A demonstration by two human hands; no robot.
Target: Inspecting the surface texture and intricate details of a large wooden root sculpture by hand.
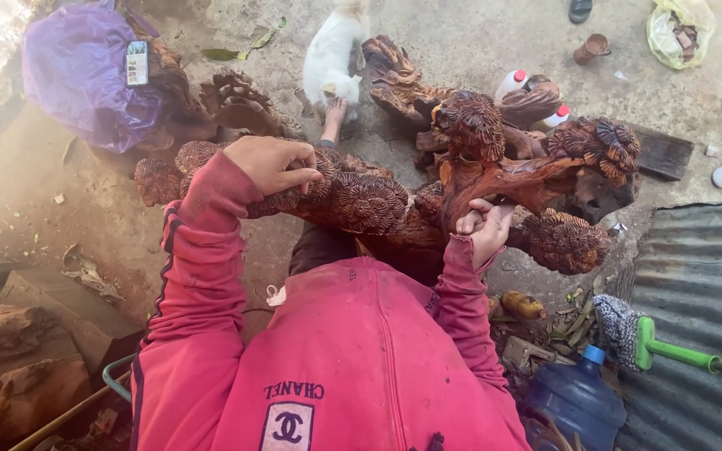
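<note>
A purple bag (85,75) lies on the ground well to the left of the left hand (273,163). That hand rests on top of the wood carving (361,200), its fingers (307,171) curled down and pressing on a round ridged flower of the carving, closed over it rather than spread. Just beyond those fingers a bare foot (333,117) shows, and past it a white cat (332,54) stands on the concrete floor (478,33). The carving runs on to the right, dark reddish, knotted with flower heads. The right hand (485,230) grips its lower edge under a thick branch, fingers (471,221) folded tight around the wood. Below and right of these fingers stands a blue water jug (578,397), with a green-handled tool (674,352) wrapped in grey cloth beside it, on a sheet of corrugated metal (704,276)
</note>
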